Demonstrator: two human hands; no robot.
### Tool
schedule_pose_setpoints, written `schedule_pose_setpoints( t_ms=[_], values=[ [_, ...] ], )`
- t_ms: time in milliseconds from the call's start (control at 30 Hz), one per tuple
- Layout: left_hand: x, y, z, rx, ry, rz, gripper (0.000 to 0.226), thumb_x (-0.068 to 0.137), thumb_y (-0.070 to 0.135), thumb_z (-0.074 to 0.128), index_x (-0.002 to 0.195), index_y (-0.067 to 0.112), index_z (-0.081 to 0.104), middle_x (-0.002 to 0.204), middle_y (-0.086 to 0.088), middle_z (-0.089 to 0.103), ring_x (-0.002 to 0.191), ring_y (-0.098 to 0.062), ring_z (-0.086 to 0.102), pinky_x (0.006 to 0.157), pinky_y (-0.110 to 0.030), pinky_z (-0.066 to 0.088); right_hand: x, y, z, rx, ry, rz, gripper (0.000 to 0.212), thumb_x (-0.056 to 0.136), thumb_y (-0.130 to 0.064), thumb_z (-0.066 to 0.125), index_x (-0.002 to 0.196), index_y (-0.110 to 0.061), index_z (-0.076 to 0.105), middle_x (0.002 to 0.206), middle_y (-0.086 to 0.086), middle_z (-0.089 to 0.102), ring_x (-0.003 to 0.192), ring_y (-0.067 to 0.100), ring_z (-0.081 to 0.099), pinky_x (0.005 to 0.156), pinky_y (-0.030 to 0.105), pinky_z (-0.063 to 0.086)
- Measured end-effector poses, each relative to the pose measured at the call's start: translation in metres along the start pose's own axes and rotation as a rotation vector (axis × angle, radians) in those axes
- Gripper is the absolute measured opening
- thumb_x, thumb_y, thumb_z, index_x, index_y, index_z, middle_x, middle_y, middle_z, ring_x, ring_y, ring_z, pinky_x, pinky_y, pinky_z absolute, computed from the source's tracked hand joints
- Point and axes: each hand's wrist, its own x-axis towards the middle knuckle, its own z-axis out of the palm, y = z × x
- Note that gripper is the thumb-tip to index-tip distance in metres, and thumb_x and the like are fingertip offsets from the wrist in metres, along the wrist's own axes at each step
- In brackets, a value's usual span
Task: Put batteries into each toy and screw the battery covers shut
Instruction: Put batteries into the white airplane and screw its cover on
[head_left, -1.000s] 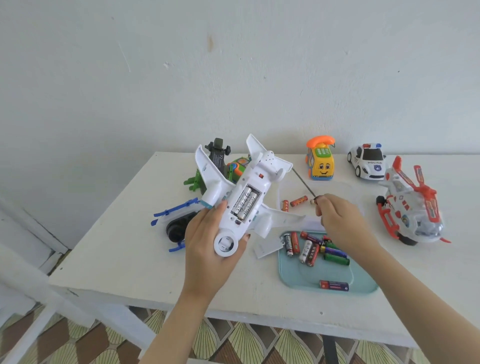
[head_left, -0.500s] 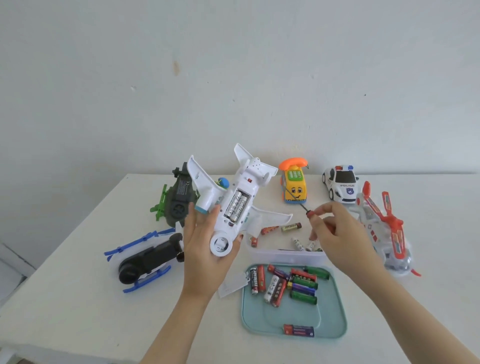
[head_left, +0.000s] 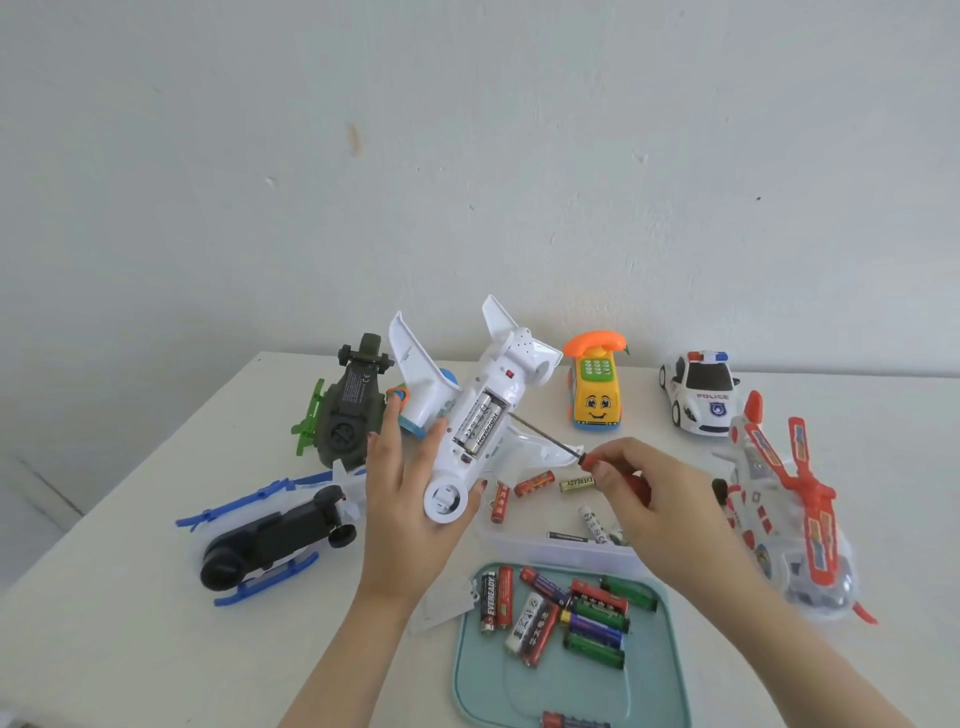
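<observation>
My left hand (head_left: 400, 530) grips the white plane (head_left: 467, 431) underside up above the table (head_left: 156, 649) middle; batteries (head_left: 480, 423) seated, compartment uncovered. My right hand (head_left: 660, 499) pinches the screwdriver (head_left: 545, 436), tip at the compartment.

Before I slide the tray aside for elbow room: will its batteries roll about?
Probably a little: the batteries are smooth cylinders lying loose, at mixed angles. The tray has a raised rim, which likely keeps them in. Half its floor is bare, so they may drift there.

White plane (head_left: 470, 415), teal tray (head_left: 670, 670), yellow phone-car (head_left: 595, 402)
</observation>
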Motion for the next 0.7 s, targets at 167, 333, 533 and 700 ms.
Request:
schedule_pose_setpoints(
  t_ms=[167,333,533,700],
  values=[
    [0.003,-0.001,0.004,0.077,0.004,0.013,0.064,0.084,0.043,0.066,0.137,0.014,0.046,0.154,-0.019,0.025,0.14,-0.036,0.031,0.1,-0.068,0.038,0.009,0.006,-0.001,-0.02,-0.046,-0.033,0.016,0.095,-0.028,0.053,0.086,-0.04,0.057,0.061,-0.009,0.06,0.056,0.002,0.052,0.048,0.021,0.039],
    [0.007,-0.002,0.008,0.159,-0.003,0.064,0.063,0.083,0.042,0.068,0.136,0.014,0.047,0.15,-0.02,0.03,0.133,-0.042,0.04,0.099,-0.061,0.042,0.016,0.008,-0.004,-0.07,0.004,-0.101,0.011,0.094,-0.025,0.055,0.093,-0.032,0.064,0.07,-0.023,0.059,0.077,-0.004,0.056,0.061,0.013,0.043],
    [0.007,0.003,0.014,0.126,-0.024,0.07,0.071,0.077,0.028,0.077,0.139,0.015,0.044,0.153,-0.016,0.025,0.141,-0.039,0.03,0.117,-0.039,0.029,0.018,0.013,-0.004,-0.193,0.112,-0.215,0.01,0.091,-0.023,0.059,0.094,-0.022,0.069,0.069,-0.026,0.05,0.059,-0.003,0.051,0.054,0.009,0.037],
    [0.008,0.008,0.013,0.114,-0.018,0.094,0.073,0.075,0.021,0.081,0.138,0.011,0.045,0.153,-0.016,0.024,0.142,-0.039,0.028,0.12,-0.03,0.024,0.019,0.014,-0.004,-0.221,0.146,-0.275,0.007,0.089,-0.02,0.063,0.091,-0.021,0.07,0.07,-0.017,0.057,0.056,0.004,0.049,0.049,0.023,0.045]
  ],
)
